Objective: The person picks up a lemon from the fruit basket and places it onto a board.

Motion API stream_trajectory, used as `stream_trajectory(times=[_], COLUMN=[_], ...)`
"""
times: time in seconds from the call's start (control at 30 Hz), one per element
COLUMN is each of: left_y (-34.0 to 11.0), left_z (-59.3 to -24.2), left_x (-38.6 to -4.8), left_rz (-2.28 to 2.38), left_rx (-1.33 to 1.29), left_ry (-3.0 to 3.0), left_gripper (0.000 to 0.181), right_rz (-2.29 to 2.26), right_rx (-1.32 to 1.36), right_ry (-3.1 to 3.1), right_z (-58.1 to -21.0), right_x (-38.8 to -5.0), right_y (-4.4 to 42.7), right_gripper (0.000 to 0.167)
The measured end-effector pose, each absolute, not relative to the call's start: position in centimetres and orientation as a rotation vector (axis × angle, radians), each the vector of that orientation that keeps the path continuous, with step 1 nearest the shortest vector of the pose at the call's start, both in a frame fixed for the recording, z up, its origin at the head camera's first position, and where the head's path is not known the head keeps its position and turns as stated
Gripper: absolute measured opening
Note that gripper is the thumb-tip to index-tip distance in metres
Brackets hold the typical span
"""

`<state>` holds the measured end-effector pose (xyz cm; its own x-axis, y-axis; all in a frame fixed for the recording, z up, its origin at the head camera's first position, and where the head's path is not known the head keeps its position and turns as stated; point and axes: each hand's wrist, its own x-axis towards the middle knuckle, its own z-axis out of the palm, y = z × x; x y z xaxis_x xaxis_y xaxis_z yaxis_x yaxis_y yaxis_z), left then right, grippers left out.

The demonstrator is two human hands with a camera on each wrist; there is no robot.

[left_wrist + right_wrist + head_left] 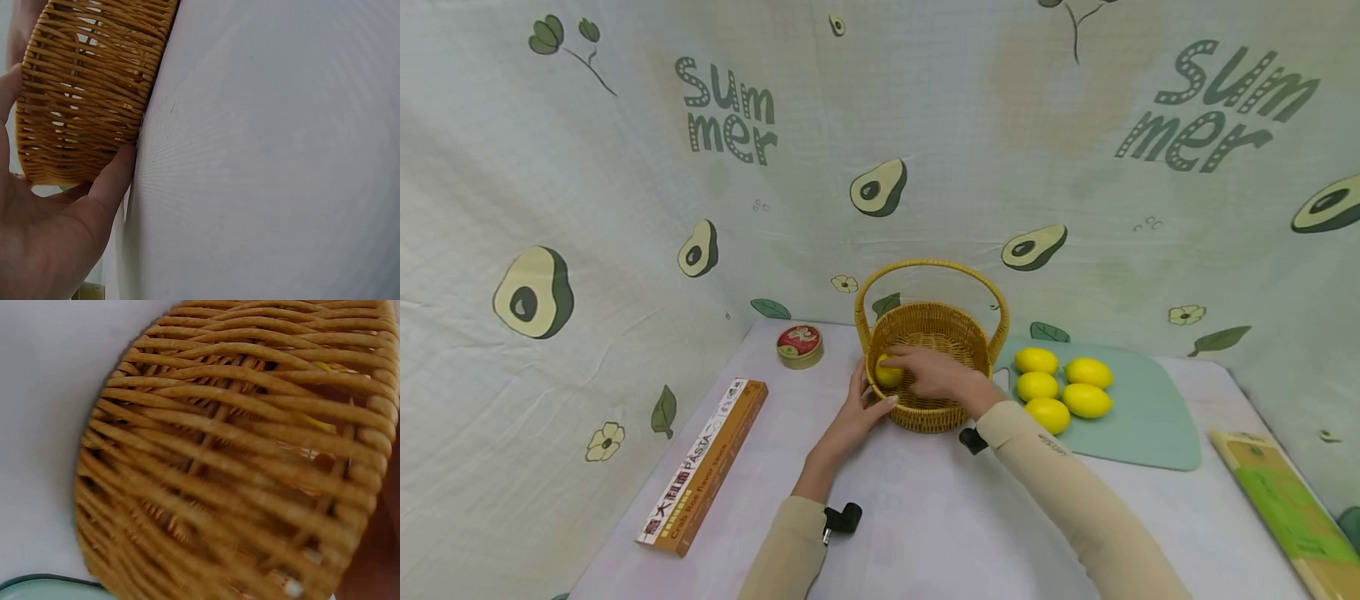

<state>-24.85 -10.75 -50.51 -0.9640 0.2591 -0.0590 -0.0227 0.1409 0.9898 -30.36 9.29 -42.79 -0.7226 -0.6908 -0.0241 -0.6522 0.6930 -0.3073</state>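
A wicker basket (928,421) with a tall arched handle stands at the back of the table. My left hand (859,417) holds its left side, the thumb at the rim and the other fingers around the outer wall; the left wrist view shows a finger low on the weave (81,94). My right hand (928,372) reaches inside over the near rim, its fingers on a lemon (889,375) against the left inner wall. In the right wrist view the basket's wall (237,450) hides most of that hand, with slivers of yellow showing through.
Several lemons (1087,401) lie on a pale green cutting board (1150,425) right of the basket. A round red-topped tin (800,347) sits to the left. Nearer is a pasta box (707,467); a green-and-yellow packet (1285,508) lies at far right. Printed cloth (940,108) hangs behind.
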Motion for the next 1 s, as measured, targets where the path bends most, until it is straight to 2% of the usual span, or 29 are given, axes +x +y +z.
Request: stream_trajectory(times=[0.13, 0.27, 0.5, 0.8, 1.0], left_y=[-10.5, -10.4, -10.4, -10.7, -10.8], left_z=[-50.6, -50.4, -50.2, -50.2, -50.4], left_x=[-25.0, -24.8, -24.7, -24.7, -24.7], left_rz=[1.922, 1.932, 1.904, 1.93, 1.932], left_rx=[0.248, 0.262, 0.257, 0.265, 0.258], left_ry=[2.18, 2.164, 2.185, 2.182, 2.187], left_gripper=[0.103, 0.104, 0.102, 0.102, 0.102], right_rz=[-0.358, -0.349, -0.399, -0.413, -0.504], right_rx=[-1.152, -1.177, -1.084, -0.997, -0.955], right_ry=[2.778, 2.801, 2.794, 2.752, 2.749], right_z=[-42.7, -42.7, -42.9, -42.3, -41.8], right_x=[-30.2, -29.8, -29.1, -28.3, -27.5], right_y=[8.9, 8.7, 9.3, 10.2, 11.3], right_gripper=[0.063, 0.053, 0.048, 0.03, 0.035])
